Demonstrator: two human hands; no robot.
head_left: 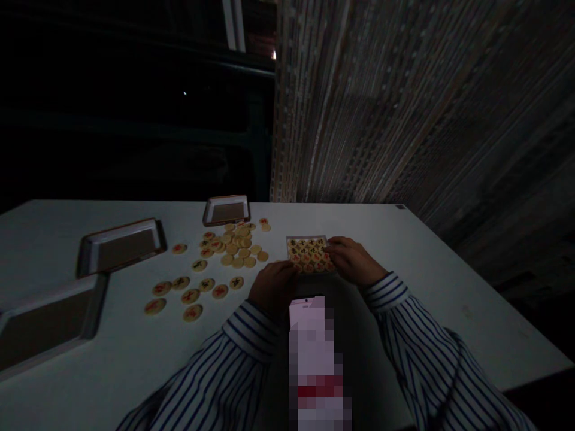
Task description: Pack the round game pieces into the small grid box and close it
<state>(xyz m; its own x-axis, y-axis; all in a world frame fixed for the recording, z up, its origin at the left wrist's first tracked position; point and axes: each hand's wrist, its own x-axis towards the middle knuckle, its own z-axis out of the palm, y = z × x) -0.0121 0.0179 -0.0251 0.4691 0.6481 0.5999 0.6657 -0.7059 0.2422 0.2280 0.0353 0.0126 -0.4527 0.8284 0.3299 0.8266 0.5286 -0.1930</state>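
Observation:
A shallow clear box (pixel 306 237) in front of me is filled with rows of round Chinese chess pieces (pixel 309 251), marked in black and red. At the box's near left corner my left hand (pixel 275 285) has its fingers closed on the edge. My right hand (pixel 357 261) grips the right edge, its fingertips reaching over the outermost pieces. To the left lies a loose heap of wooden Chinese chess pieces (pixel 233 246), some blank side up. Several more pieces (pixel 190 296) are scattered nearer to me, characters showing.
Three shallow trays stand on the white table (pixel 449 317): one at the back (pixel 227 197), one at the left (pixel 121 226), and a larger one (pixel 49 352) at the near left. A bead-like string curtain (pixel 350 108) hangs beyond the table. The room is dim.

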